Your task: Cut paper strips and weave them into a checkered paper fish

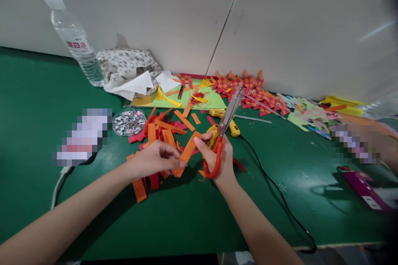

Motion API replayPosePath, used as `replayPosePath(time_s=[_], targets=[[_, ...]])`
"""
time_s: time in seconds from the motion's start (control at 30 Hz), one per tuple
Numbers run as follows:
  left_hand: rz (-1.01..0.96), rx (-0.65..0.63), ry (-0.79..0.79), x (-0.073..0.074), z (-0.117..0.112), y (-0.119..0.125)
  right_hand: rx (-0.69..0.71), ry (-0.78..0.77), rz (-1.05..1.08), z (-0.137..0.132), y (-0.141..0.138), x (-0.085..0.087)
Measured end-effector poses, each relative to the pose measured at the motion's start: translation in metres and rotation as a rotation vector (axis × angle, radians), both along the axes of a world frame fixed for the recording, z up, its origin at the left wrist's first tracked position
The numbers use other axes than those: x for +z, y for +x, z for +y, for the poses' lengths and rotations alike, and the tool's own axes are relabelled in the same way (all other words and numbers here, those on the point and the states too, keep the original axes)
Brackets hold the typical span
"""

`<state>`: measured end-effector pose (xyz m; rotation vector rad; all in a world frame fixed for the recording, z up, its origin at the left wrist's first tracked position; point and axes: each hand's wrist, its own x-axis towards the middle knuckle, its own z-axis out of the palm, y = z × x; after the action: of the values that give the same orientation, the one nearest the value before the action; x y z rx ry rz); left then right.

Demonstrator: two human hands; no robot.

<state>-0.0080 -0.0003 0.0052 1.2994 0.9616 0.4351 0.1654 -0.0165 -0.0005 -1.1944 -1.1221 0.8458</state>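
My left hand [154, 158] pinches the lower end of an orange strip [189, 150], which looks like paper or thin foam. My right hand [223, 163] has scissors [229, 114] with an orange-red handle hooked around it, blades pointing up and away. The thumb and fingers of that hand also touch the strip's upper end. Loose orange and red strips [152, 132] lie in a pile beneath and behind my left hand. Just beyond my right hand is a yellow glue gun [234, 128], partly hidden by the hand and scissors.
A dish of googly eyes [129, 122] and a phone [82, 136] lie left. Behind are a water bottle [74, 41], a tissue pack [127, 64] and woven red-orange fish [248, 87]. A black cord [273, 186] crosses the green table; another person's hand [387, 149] is at right.
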Motion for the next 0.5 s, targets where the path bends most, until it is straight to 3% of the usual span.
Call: replayPosePath(time_s=[0.5], targets=[[-0.047, -0.026, -0.026, -0.0079, 0.0006, 0.0001, -0.030, -0.012, 0.024, 0.0007, -0.0002, -0.0051]])
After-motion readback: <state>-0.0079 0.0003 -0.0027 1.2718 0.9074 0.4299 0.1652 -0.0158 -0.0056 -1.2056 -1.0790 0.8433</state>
